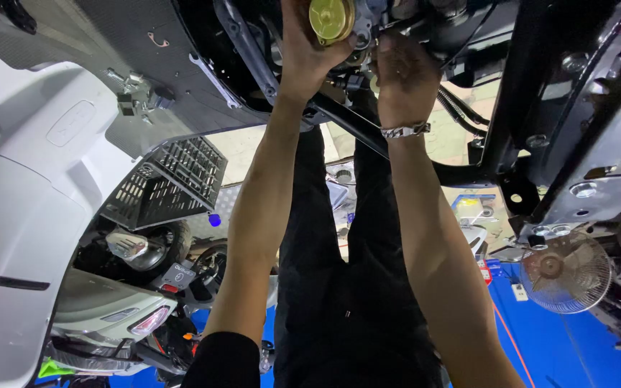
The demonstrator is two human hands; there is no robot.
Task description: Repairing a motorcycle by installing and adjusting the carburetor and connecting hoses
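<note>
Left hand: hand [309,50] reaches up at 12 o'clock, fingers clamped round the brass cap [330,19]
Right hand: hand [404,75] raised just beside it at 1 o'clock, fingers curled up into the dark machinery; whether it grips anything I cannot tell
Wrist: metal bracelet [405,131] on the right wrist
Brass cap: round, gold-coloured, set in the underside at 12 o'clock, touching the left fingers
Frame: dark metal frame [576,108] with bolts at 2 to 3 o'clock
Panel: white body panel [23,215] at 9 o'clock, black grille [167,183] beside it
Fan: round fan [566,271] at 4 o'clock
Floor: blue floor [562,345] at 5 o'clock
</note>
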